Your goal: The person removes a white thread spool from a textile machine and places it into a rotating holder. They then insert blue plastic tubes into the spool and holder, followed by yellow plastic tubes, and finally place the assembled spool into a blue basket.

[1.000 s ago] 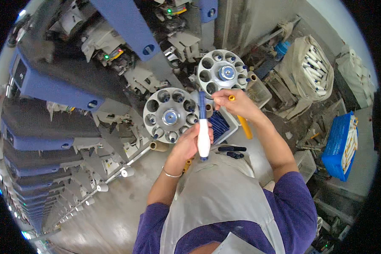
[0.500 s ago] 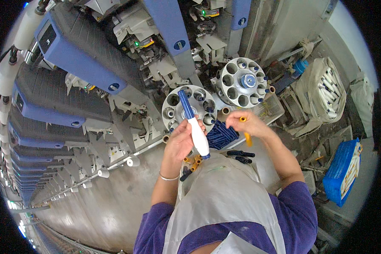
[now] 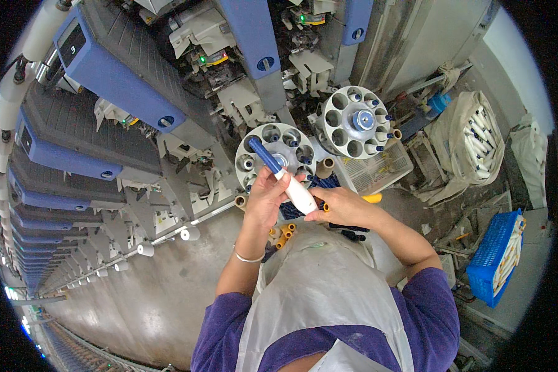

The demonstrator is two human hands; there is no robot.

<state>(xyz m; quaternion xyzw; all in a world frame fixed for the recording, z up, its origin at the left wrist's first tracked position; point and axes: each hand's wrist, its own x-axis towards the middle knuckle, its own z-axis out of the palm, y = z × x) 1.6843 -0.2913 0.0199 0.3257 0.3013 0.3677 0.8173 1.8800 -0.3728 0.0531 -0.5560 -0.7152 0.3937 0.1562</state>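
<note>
A white yarn bobbin (image 3: 299,197) wound on a blue tube (image 3: 265,155) lies slantwise between my hands, its bare blue end pointing up and left. My left hand (image 3: 268,197) is closed round its upper part, where yarn meets tube. The fingers of my right hand (image 3: 348,208) touch the bobbin's lower end. That same hand also grips a yellow tube (image 3: 372,198), which shows on both sides of it. Just beyond the bobbin is a round grey magazine (image 3: 281,137) with pockets, some holding bobbins. Loose blue tubes (image 3: 289,211) are partly hidden beneath my hands.
A second round magazine (image 3: 347,122) stands farther right, near a pale perforated tray (image 3: 387,166) and a brown cone (image 3: 325,166). Several yellow tubes (image 3: 283,234) lie by my apron. At right are a sack (image 3: 445,155) of white bobbins and a blue basket (image 3: 485,266). Winding machines (image 3: 121,87) line the left.
My right hand has come left and down to the bobbin's lower end, keeping the yellow tube. The bobbin has tilted further, its blue end swinging left.
</note>
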